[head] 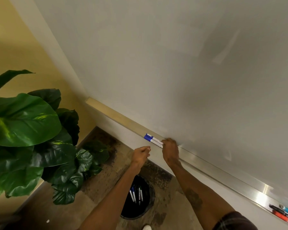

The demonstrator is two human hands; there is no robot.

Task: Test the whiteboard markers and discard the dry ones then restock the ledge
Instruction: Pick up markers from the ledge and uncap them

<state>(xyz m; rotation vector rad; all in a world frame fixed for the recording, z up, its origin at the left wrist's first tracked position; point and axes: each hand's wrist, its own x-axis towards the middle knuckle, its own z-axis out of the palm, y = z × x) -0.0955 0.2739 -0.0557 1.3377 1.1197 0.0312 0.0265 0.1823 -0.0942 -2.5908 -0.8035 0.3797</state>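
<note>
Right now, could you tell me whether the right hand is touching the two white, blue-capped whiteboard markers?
Touching. The head view shows the right hand gripping one end of the two white, blue-capped whiteboard markers, no gap visible.
</note>
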